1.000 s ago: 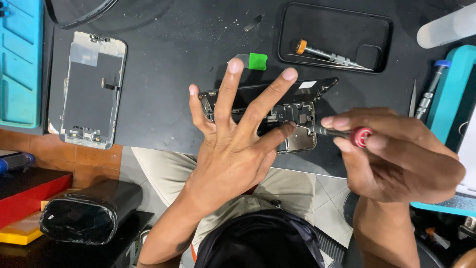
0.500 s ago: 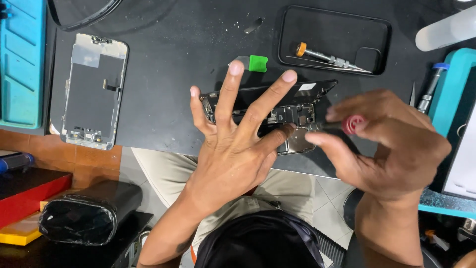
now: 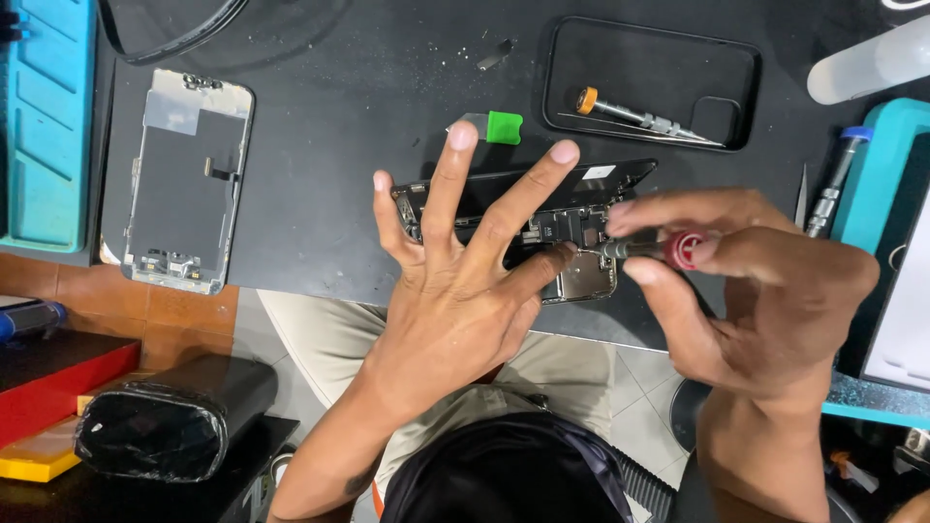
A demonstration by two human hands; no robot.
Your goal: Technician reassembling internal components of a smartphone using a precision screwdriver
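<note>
The left hand [image 3: 465, 291] lies spread, fingers splayed flat over the opened phone [image 3: 542, 228] near the front edge of the black tabletop [image 3: 339, 145], grasping nothing, apparently pinning it so it cannot slide. The right hand [image 3: 765, 291] pinches a red-capped screwdriver [image 3: 649, 250] nearly level, its tip among the phone's inner parts beside the left forefinger. The detached screen [image 3: 184, 179] lies well apart at left; an orange-capped screwdriver [image 3: 630, 114] rests in a black phone case [image 3: 649, 48] behind.

left hand [image 3: 465, 291] covers the middle of the opened phone [image 3: 591, 208] | screwdriver [image 3: 644, 250] tip beyond the right hand [image 3: 765, 291] grip too small to tell its contact | blue-capped tool [image 3: 835, 179] partly hidden behind the teal tray [image 3: 886, 136]
</note>
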